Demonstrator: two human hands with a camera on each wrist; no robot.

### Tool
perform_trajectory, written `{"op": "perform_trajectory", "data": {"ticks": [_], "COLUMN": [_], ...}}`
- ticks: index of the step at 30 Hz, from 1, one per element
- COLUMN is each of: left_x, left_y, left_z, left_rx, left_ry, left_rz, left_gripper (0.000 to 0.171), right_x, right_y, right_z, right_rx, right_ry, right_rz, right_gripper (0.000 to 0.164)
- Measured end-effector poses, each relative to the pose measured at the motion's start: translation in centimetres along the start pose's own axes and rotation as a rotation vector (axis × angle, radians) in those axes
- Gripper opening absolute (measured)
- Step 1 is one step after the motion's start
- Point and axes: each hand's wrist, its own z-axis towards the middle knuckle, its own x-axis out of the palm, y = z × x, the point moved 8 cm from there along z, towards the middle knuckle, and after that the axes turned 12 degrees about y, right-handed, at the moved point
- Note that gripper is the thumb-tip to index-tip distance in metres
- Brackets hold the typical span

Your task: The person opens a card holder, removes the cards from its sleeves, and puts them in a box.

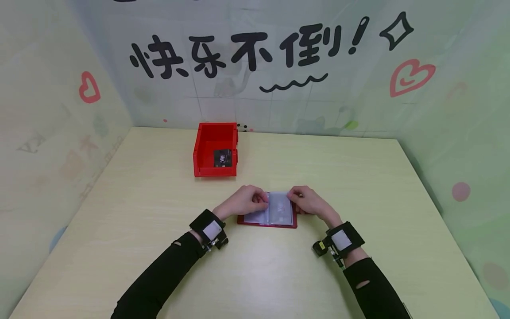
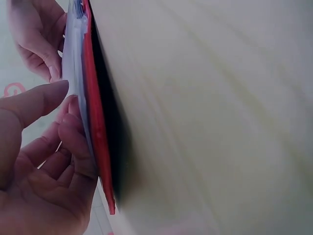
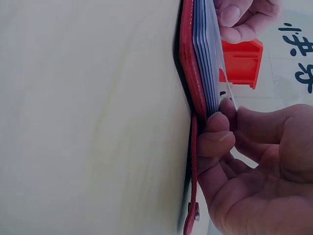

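Observation:
A red card holder [image 1: 296, 221] lies spread on the table, its clear plastic sleeves [image 1: 280, 208] facing up. At the right page's upper outer corner my right hand [image 1: 312, 203] pinches a clear sleeve [image 3: 231, 93] between thumb and forefinger, lifting its edge away from the stack. My left hand [image 1: 244, 201] has its thumb and curled fingers at the sleeves near the middle fold, pinching there. Seen from the left wrist, the red cover [image 2: 93, 98] runs edge-on beside these fingers. A red strap with a metal snap [image 3: 196, 210] extends from the cover under my right hand.
Behind the card holder, toward the back wall, stands a red bin [image 1: 215, 172]. A black card marked VIP [image 1: 222, 158] lies inside it. Printed walls [image 1: 255, 106] enclose the table [image 1: 255, 274] at the back and both sides.

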Motion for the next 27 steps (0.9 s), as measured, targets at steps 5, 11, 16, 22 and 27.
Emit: {"op": "perform_trajectory", "data": {"ticks": [5,11,16,22,27], "left_x": [0.0,0.0,0.1,0.2,0.2], "left_y": [0.2,0.1,0.2,0.2,0.1], "left_z": [0.3,0.5,0.6,0.6,0.4], "left_rx": [-0.008,-0.033,-0.057,-0.084,-0.126], "left_ry": [-0.017,-0.045,-0.059,-0.073,-0.077], "left_rz": [0.006,0.009,0.006,-0.007,-0.014], "left_gripper": [0.015,0.020,0.026,0.044,0.057], "right_x": [0.1,0.3,0.4,0.8,1.2], "right_y": [0.1,0.2,0.4,1.5,2.1], "right_z": [-0.2,-0.3,-0.5,-0.3,0.0], "right_rx": [-0.036,-0.093,-0.120,-0.148,-0.133], "right_ry": [0.023,0.086,0.101,0.019,-0.038], "right_rz": [0.015,0.070,0.061,-0.137,-0.206], "right_gripper": [0.024,0.022,0.020,0.016,0.018]}}
